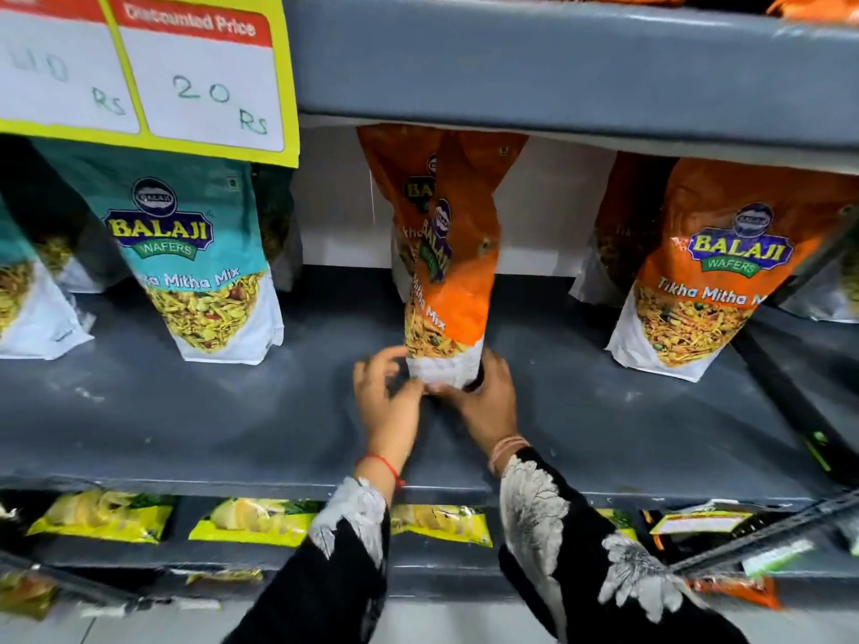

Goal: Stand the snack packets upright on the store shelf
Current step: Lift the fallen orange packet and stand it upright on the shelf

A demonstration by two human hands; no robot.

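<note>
Both hands cup the white base of an orange snack packet (458,271), which stands upright on the grey shelf (186,411) with its printed face turned partly sideways. Left of this packet, a teal packet (200,267) stands upright under a yellow price sign (204,76); to the packet's right stands another orange packet (716,281), also upright. Just behind it is a second orange packet (399,178). At its base, the left hand (388,402) curls loosely round the left corner, and the right hand (488,402) presses its fingers against the right corner.
</note>
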